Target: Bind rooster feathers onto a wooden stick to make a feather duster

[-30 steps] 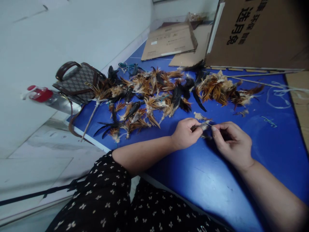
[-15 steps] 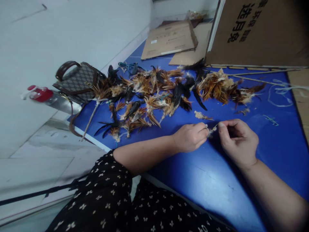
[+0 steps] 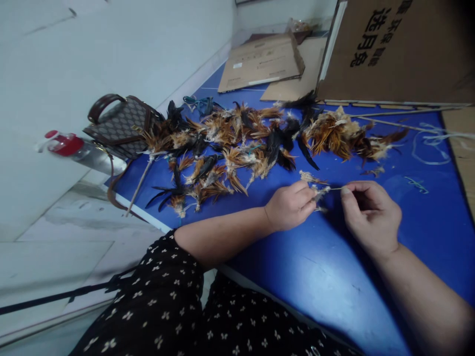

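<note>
My left hand [image 3: 291,206] is closed around a small bunch of feathers [image 3: 319,193]; its pale quill ends stick out to the right of the fingers, and the rest is hidden in the hand. From that bunch a thin pale strand [image 3: 336,188] runs straight across to my right hand [image 3: 371,212]. There the thumb and forefinger pinch the strand's end. A small loose tan feather tuft [image 3: 309,177] lies on the blue tabletop just beyond my left hand. Farther back spreads a row of brown and black feather bunches [image 3: 237,158].
A patterned handbag [image 3: 126,121] and a red-capped bottle [image 3: 83,151] stand at the left by the wall. A thin stick [image 3: 139,188] overhangs the table edge. Behind are flat cardboard [image 3: 260,62] and a large carton [image 3: 397,54]. White string [image 3: 430,143] lies at the right.
My right hand has shifted slightly right, away from my left hand, and more of the strand shows between them. My left hand has moved slightly left, still holding the bunch.
</note>
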The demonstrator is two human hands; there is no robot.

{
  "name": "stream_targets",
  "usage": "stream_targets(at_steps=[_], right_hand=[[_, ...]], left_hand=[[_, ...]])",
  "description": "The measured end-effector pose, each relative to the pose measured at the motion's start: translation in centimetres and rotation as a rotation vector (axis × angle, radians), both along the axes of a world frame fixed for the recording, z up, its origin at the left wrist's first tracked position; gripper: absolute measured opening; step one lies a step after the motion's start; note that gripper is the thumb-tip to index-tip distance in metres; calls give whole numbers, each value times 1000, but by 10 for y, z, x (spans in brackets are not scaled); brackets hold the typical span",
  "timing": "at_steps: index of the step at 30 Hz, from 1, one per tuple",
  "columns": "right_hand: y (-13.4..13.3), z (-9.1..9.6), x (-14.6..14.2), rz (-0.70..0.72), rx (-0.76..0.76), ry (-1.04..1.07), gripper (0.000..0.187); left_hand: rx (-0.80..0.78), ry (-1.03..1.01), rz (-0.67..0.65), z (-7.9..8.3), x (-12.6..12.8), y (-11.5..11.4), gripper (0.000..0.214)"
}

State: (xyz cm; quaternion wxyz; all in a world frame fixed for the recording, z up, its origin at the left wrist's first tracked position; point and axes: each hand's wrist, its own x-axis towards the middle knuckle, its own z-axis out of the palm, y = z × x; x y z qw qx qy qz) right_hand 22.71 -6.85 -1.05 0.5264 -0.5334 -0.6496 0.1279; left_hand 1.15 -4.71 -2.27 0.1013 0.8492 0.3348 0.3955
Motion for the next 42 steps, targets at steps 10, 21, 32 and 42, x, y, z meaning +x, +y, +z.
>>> stream_targets(at_steps=[10, 21, 32, 42], right_hand=[[-2, 9, -10, 219, 127, -183, 11], [2, 4, -7, 205, 91, -211, 4], [3, 3, -5, 178, 105, -195, 8], [5, 2, -4, 272, 148, -264, 3]], left_hand=[[8, 248, -30, 6, -4, -1, 34], [-73, 175, -13, 1, -2, -1, 27], [-93, 118, -9, -3, -2, 3, 29], [-43, 254, -23, 4, -4, -2, 35]])
